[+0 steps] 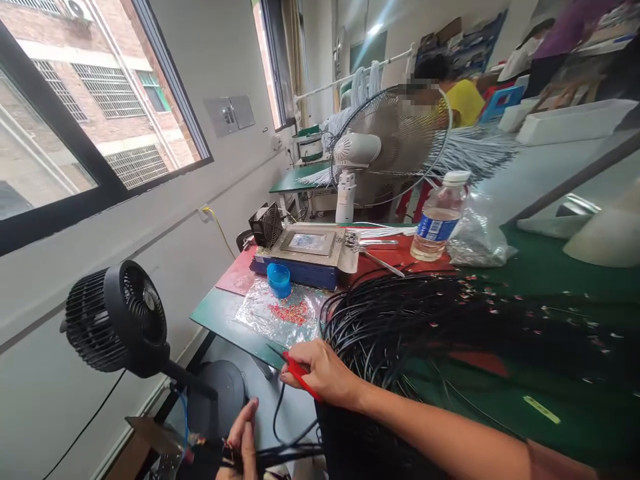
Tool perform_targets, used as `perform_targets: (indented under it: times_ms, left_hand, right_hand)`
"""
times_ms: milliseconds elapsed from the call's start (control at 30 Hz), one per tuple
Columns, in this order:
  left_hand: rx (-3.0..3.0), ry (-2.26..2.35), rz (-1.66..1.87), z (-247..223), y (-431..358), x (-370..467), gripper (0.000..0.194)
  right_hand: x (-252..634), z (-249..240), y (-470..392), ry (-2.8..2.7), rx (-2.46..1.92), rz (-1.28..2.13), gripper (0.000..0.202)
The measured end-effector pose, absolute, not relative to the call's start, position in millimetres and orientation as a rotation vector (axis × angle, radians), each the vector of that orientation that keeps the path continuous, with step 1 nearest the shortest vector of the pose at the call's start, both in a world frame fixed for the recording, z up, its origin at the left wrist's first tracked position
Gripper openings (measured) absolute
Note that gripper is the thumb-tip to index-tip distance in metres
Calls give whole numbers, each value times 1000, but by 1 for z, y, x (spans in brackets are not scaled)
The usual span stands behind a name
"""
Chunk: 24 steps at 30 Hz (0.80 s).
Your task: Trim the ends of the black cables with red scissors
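My right hand [325, 373] is closed on a red-handled tool [299, 373], probably scissors or cutters, at the near edge of the green table [545, 400]. It rests against a large bundle of black cables [430, 320] spread over the table. My left hand [243, 440] is low at the bottom of the view, pinching the ends of a few black wires [285, 453] that hang off the table edge. Small coloured tips show at the wire ends by its fingers.
A black fan [117, 317] stands at the left near the window wall. On the table lie a plastic sheet with small red parts [293, 312], a blue cup [279, 280], a flat machine [307, 250], a water bottle [439, 220] and a white fan [385, 150]. Another person sits beyond.
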<state>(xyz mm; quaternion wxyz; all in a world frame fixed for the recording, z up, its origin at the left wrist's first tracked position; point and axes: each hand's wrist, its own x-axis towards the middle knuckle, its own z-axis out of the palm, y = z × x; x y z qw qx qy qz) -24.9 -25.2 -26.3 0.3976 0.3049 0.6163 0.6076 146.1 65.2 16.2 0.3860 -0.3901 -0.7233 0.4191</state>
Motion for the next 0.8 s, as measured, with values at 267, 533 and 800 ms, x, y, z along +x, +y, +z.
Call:
perform_targets:
  times_ms: [267,533,800]
  left_hand:
    - [878,1422,1325,-2,-21,6,32]
    - [506,1320,1338,-10,-19,-2,31]
    - [532,1389,1432,1,-24,-13,24]
  right_hand:
    - [138,11,50,-1742,-787,1416,35]
    - [139,11,55,-1931,-877,1344,41]
    - [139,16,54,-2517,-1044,1178,46]
